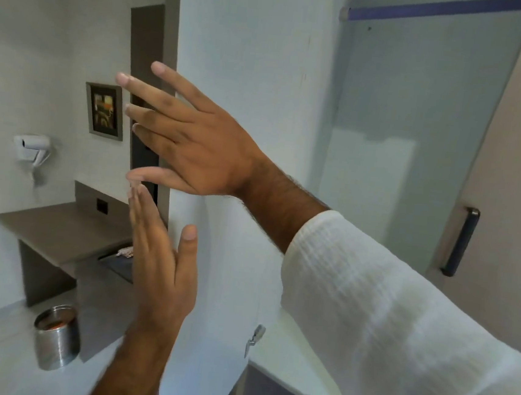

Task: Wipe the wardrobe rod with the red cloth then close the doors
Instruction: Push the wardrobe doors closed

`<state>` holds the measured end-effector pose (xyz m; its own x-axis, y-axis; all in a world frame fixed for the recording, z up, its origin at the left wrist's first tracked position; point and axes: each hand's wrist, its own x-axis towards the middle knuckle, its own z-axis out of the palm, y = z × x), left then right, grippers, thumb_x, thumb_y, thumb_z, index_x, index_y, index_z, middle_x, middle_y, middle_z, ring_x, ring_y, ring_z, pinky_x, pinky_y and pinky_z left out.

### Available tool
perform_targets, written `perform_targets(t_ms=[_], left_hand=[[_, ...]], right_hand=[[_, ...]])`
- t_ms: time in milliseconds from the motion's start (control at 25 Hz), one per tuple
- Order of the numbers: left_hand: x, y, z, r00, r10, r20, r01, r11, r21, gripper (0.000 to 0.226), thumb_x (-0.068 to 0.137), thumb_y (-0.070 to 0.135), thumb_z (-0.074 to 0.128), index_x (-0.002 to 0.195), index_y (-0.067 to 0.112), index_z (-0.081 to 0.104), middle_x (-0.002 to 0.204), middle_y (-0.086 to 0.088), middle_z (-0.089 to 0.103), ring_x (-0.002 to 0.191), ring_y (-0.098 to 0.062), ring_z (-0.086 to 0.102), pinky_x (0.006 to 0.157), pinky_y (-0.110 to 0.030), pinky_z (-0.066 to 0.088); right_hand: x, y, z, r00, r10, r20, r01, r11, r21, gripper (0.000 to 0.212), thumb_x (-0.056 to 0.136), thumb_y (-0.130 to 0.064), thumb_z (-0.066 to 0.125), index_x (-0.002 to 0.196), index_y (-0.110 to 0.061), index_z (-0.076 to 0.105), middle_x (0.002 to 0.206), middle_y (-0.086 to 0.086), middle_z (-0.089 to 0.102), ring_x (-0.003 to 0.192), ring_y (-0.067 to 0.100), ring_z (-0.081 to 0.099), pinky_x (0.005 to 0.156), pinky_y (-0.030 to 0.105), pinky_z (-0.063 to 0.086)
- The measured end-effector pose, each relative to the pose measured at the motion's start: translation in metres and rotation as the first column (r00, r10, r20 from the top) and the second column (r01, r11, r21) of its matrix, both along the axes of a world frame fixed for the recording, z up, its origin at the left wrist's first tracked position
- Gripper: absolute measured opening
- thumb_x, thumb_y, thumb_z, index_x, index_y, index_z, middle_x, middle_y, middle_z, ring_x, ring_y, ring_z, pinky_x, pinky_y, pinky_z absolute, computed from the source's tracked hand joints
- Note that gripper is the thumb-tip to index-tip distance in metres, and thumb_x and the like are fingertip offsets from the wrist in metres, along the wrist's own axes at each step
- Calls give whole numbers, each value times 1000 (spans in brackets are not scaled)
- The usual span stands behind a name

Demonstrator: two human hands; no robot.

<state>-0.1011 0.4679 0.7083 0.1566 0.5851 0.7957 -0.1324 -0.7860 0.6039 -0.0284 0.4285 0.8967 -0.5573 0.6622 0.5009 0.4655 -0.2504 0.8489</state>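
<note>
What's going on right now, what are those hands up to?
Left hand and right hand open, flat, at the white wardrobe door. No red cloth in view. Rod visible top right. Nothing blocking the door.

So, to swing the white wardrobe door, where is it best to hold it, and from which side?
Probably at its free vertical edge, coming from the left, where both hands already are. The door has a flat white face and no handle is visible on it, so only that edge gives the fingers something to curl around. The right hand and left hand are open beside it.
</note>
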Motion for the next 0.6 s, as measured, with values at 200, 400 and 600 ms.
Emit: perform_targets(t_ms=[200,400,600], left_hand=[[9,-53,-6,995,-96,30,94,993,71,90,105,69,16,168,6,5,179,-4,1,167,-18,2,135,-26,6],[27,-139,-13,922,-387,-14,374,879,298,82,109,58,20,167,1,9,179,-11,-1,167,-30,2,136,-42,8],[102,-151,47,498,-855,144,850,514,115,61,112,39,31,168,18,21,177,9,19,166,-10,10,137,-46,10]], right_hand=[[11,-53,-4,993,117,26,-119,988,97,67,103,-59,52,122,0,76,137,17,71,143,35,57,125,55,40],[49,-174,-19,998,-27,-61,37,985,166,65,108,-49,33,154,-5,49,164,14,47,157,34,37,134,49,20],[91,-267,-28,942,-290,-171,323,919,224,68,110,-47,32,164,-6,28,173,13,28,164,30,20,134,51,20]])
